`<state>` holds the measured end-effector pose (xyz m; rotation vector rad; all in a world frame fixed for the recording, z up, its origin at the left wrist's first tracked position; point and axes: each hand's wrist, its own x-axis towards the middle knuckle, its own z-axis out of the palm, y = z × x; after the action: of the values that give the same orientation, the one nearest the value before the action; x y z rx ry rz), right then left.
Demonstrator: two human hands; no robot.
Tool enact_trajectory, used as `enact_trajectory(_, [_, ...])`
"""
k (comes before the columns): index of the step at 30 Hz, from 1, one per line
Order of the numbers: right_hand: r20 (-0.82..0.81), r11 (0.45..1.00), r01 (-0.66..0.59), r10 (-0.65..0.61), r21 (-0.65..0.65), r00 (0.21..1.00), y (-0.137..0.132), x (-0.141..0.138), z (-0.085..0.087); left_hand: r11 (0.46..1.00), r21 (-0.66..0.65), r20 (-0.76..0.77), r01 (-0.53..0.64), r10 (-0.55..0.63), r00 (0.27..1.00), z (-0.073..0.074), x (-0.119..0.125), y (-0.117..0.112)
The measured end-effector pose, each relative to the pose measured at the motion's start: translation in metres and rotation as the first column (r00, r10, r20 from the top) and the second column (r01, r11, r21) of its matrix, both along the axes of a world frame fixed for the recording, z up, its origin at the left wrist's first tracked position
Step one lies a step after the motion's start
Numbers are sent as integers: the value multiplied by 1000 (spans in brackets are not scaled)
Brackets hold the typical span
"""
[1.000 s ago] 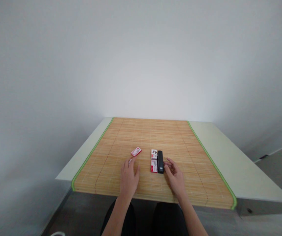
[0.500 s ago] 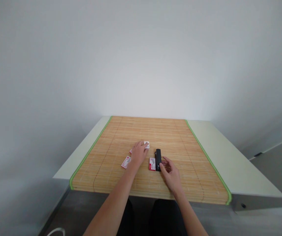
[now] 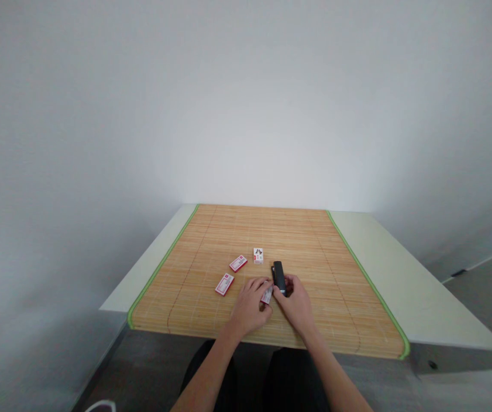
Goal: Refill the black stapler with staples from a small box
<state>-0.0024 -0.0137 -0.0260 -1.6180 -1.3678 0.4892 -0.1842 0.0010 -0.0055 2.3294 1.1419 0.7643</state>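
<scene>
A black stapler (image 3: 279, 273) lies on the bamboo mat. My right hand (image 3: 297, 302) is closed around its near end, thumb on the left side and fingers on the right. Just left of the stapler, my left hand (image 3: 251, 303) grips a small red-and-white box (image 3: 267, 294) between thumb and fingers, which partly cover it. Farther left lie two similar flat boxes, one nearer me (image 3: 224, 284) and another behind it (image 3: 238, 263). A white box (image 3: 258, 255) with dark pictures on it stands beyond my left hand.
The bamboo mat (image 3: 267, 229) has green edging and covers the middle of a white table (image 3: 439, 315). A white wall (image 3: 254, 126) rises behind the table. My knees are under its front edge.
My left hand has come back from the white box to the small box beside the stapler. My right hand has closed on the stapler, which is slightly turned now.
</scene>
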Motion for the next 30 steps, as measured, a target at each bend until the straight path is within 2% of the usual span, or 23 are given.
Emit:
enact_trajectory(3, [66, 994, -112, 113, -8, 991, 10, 13, 5, 995, 19, 8, 93, -94, 996, 1, -9, -2])
enact_trajectory(5, [129, 977, -213, 213, -17, 968, 19, 24, 10, 996, 35, 6, 88, -88, 996, 2, -14, -6])
enact_trajectory(7, [190, 950, -307, 312, -55, 931, 29, 36, 15, 998, 51, 7, -24, 24, 1000, 2, -15, -11])
enact_trajectory(10, [235, 896, -420, 443, -144, 865, 43, 49, 24, 972, 97, -6, -215, 216, 976, -1, -12, -20])
enact_trajectory(13, [243, 843, -502, 537, -193, 808, 53, 53, 33, 944, 153, -36, -293, 301, 953, -5, -6, -28])
enact_trajectory(18, [240, 811, -547, 584, -208, 775, 57, 47, 48, 923, 149, -63, -355, 368, 928, -4, 3, -34])
enact_trajectory(23, [210, 821, -508, 561, -260, 800, 58, 37, 64, 926, 73, -55, -372, 376, 925, 1, 7, -35])
enact_trajectory(27, [234, 822, -501, 561, -272, 794, 62, 36, 67, 914, 112, -45, -389, 396, 917, 2, 8, -35])
enact_trajectory(30, [310, 804, -514, 592, -299, 744, 67, 36, 66, 911, 115, -60, -396, 404, 913, 1, 9, -35])
